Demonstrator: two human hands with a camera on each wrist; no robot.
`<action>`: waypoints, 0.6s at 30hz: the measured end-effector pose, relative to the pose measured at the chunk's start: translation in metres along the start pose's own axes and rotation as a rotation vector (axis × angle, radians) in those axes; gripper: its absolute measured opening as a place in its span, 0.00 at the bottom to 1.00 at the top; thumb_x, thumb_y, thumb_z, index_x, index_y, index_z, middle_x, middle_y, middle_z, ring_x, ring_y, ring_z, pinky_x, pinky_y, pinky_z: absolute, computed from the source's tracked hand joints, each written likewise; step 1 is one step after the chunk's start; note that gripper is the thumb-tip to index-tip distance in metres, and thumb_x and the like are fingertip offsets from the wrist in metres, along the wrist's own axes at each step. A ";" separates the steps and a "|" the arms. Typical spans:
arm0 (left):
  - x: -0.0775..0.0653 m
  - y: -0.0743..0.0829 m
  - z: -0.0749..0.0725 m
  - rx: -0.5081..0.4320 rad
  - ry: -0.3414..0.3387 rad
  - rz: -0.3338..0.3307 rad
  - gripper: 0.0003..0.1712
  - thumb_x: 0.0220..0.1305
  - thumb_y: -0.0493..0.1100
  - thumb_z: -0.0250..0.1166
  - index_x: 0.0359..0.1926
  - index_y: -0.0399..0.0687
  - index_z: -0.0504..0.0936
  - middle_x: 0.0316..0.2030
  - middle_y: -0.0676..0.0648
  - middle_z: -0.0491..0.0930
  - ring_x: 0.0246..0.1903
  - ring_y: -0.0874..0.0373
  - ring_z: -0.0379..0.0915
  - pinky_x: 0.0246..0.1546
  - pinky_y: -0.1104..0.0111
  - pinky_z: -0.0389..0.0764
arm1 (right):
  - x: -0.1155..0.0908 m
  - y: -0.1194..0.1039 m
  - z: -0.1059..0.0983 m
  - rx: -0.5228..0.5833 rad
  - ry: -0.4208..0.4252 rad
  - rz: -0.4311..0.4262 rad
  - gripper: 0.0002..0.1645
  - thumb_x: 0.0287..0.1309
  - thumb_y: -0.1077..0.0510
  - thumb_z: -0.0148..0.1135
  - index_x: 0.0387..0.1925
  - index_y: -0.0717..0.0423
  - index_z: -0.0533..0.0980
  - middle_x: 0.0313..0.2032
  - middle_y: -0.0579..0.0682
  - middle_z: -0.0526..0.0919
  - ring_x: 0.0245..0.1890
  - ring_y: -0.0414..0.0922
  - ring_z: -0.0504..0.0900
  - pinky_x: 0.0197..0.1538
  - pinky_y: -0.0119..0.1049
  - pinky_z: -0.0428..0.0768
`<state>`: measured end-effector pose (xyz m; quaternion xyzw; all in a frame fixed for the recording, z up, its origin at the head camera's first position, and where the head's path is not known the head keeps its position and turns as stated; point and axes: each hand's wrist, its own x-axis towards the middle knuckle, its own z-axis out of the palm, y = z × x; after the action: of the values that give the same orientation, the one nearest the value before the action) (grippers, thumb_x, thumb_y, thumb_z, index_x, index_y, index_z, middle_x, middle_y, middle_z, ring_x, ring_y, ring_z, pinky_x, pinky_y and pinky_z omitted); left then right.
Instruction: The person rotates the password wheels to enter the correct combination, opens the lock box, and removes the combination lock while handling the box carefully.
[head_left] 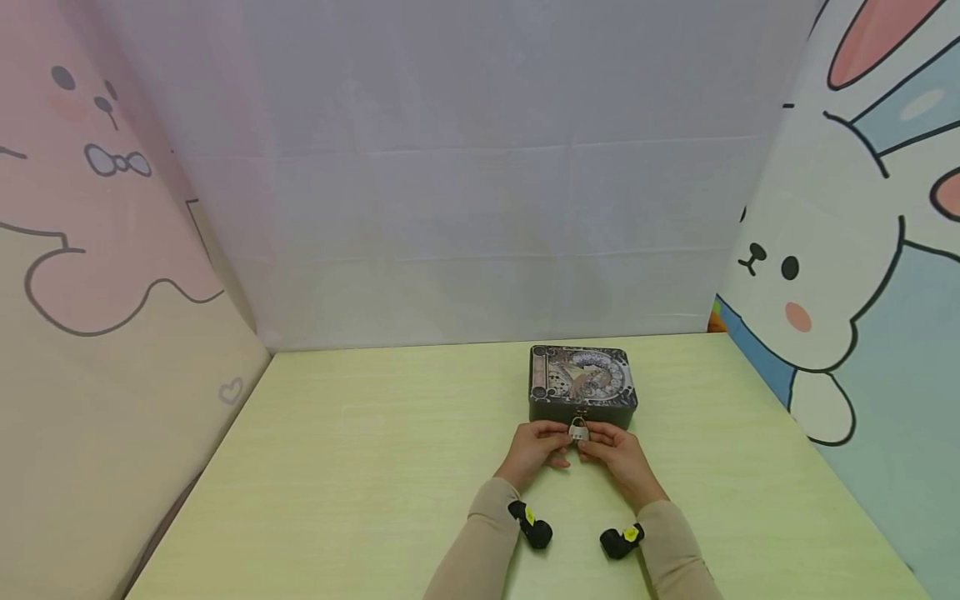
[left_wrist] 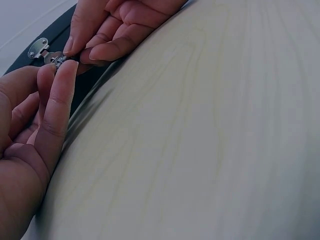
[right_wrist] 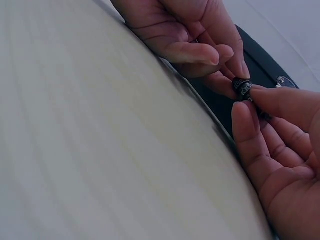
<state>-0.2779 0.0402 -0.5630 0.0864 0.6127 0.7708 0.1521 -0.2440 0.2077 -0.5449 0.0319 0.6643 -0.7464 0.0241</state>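
A dark box [head_left: 581, 377] with an ornate picture on its lid stands closed on the table. From the latch [left_wrist: 38, 48] at its front hangs a small silver combination padlock [head_left: 578, 432]. My left hand [head_left: 531, 451] pinches the padlock from the left between thumb and fingers. On the other side, my right hand [head_left: 621, 457] pinches it too, fingertips near the dials. In the right wrist view, dark number dials [right_wrist: 243, 88] show between the fingertips of both hands. Fingers hide much of the lock body in both wrist views.
The pale wood-grain table [head_left: 360, 450] extends to both sides of the box. Behind it hangs a white cloth [head_left: 465, 200]. Cartoon-printed panels stand at the left [head_left: 120, 275] and right [head_left: 847, 292]. Black cameras with yellow marks sit on both wrists.
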 end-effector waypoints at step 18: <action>-0.002 0.002 0.000 -0.004 -0.003 0.000 0.12 0.65 0.27 0.63 0.48 0.22 0.81 0.37 0.34 0.85 0.17 0.61 0.78 0.24 0.69 0.87 | -0.002 -0.001 0.000 -0.005 -0.003 -0.001 0.23 0.62 0.77 0.56 0.58 0.84 0.67 0.36 0.53 0.85 0.32 0.38 0.83 0.37 0.31 0.87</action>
<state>-0.2762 0.0392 -0.5608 0.0871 0.6108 0.7719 0.1530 -0.2424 0.2077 -0.5437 0.0301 0.6662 -0.7448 0.0249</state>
